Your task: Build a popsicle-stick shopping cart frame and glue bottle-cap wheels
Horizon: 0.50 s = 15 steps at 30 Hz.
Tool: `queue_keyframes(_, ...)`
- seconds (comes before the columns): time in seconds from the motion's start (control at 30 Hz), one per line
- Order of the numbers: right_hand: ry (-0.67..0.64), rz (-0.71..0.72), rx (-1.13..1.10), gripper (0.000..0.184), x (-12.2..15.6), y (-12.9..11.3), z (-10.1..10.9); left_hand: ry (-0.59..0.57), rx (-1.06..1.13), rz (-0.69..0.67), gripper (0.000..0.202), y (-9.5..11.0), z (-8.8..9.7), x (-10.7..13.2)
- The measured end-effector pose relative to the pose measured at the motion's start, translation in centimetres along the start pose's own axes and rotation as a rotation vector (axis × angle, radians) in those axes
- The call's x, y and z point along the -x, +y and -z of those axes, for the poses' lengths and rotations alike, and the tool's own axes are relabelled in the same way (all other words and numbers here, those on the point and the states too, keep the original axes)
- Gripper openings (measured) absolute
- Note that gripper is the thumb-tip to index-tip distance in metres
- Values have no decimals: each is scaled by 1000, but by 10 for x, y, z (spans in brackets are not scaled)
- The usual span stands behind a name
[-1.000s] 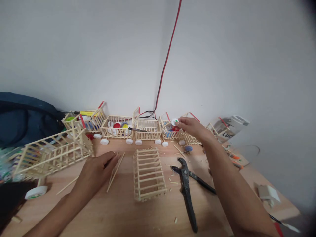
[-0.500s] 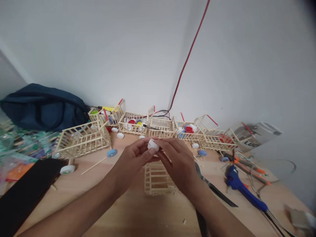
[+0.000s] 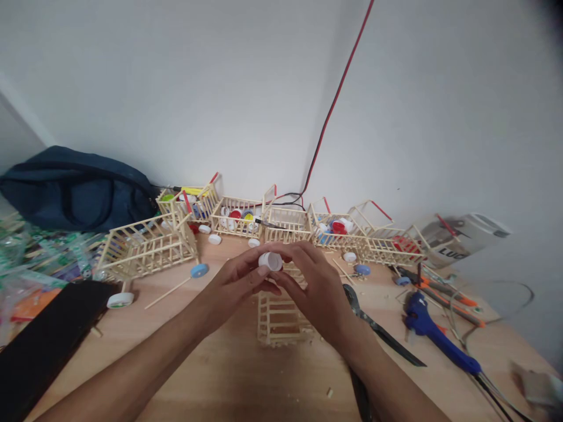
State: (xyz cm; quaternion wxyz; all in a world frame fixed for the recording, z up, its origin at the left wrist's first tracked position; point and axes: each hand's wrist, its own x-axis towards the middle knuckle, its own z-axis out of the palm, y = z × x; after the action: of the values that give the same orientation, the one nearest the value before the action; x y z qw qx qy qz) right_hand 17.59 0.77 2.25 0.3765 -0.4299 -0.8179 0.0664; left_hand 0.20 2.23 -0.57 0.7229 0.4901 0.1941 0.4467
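Observation:
Above the table, a white bottle cap (image 3: 271,262) is pinched between my two hands, its hollow side tipped toward me. My left hand (image 3: 240,272) grips its left side, thumb in front. From the right, the fingers of my right hand (image 3: 314,278) close around it; some fingertips are hidden. Below the hands lies a small frame of wooden sticks (image 3: 281,322), partly covered by them. A pair of black-handled scissors (image 3: 387,340) rests under and beside my right forearm.
Several stick carts line the wall, including one (image 3: 149,249) at left and one (image 3: 235,220) holding bottle caps. A blue glue gun (image 3: 440,340) and orange-handled pliers (image 3: 453,299) lie right. At left are a dark blue bag (image 3: 74,193), plastic scraps and a black flat object (image 3: 53,334).
The white cap has turned between my fingers, so its hollow side now shows. My right fingers have shifted slightly around it, while both hands stay in about the same place.

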Motion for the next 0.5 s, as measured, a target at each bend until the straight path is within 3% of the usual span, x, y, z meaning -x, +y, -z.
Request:
queue_keyframes(0.2, 75, 6, -39, 26, 3, 5, -2, 74, 219, 132, 24, -1, 1, -3)
queue_keyframes(0.4, 95, 28, -113, 30, 9, 3, -12, 38, 207, 174, 25, 1, 1, -1)
queue_keyframes(0.5, 100, 58, -127, 32, 8, 0, -7, 38, 200, 162, 26, 0, 2, 0)
